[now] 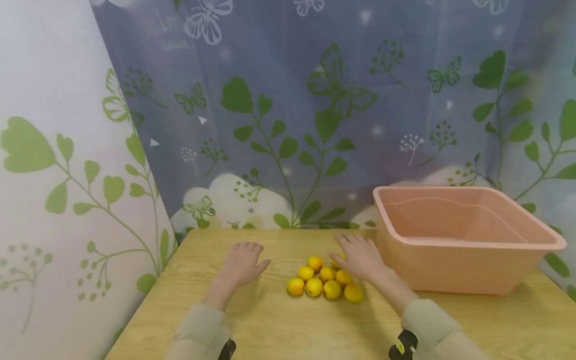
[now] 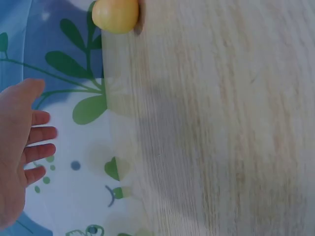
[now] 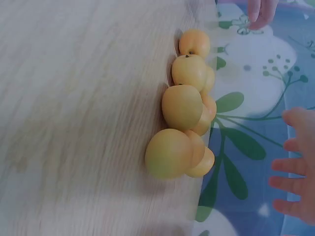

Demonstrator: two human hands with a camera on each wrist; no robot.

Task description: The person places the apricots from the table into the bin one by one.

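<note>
Several small yellow fruits (image 1: 313, 287) with an orange blush lie close together in short rows on the wooden table; their exact kind is hard to tell. In the right wrist view the nearest fruit (image 3: 169, 154) partly hides others behind it. My left hand (image 1: 242, 262) is to the left of the group, palm down, fingers extended, holding nothing. My right hand (image 1: 360, 254) is over the group's right back side and partly covers one fruit in the head view. In its wrist view that hand (image 3: 300, 169) has its fingers extended and appears apart from the fruits.
A pink plastic tub (image 1: 468, 267) stands on the table's right side, just beyond my right hand. The wooden tabletop (image 1: 270, 325) ends at the back against a patterned curtain (image 1: 279, 100) with leaves and butterflies. Another patterned sheet (image 1: 58, 225) hangs at the left.
</note>
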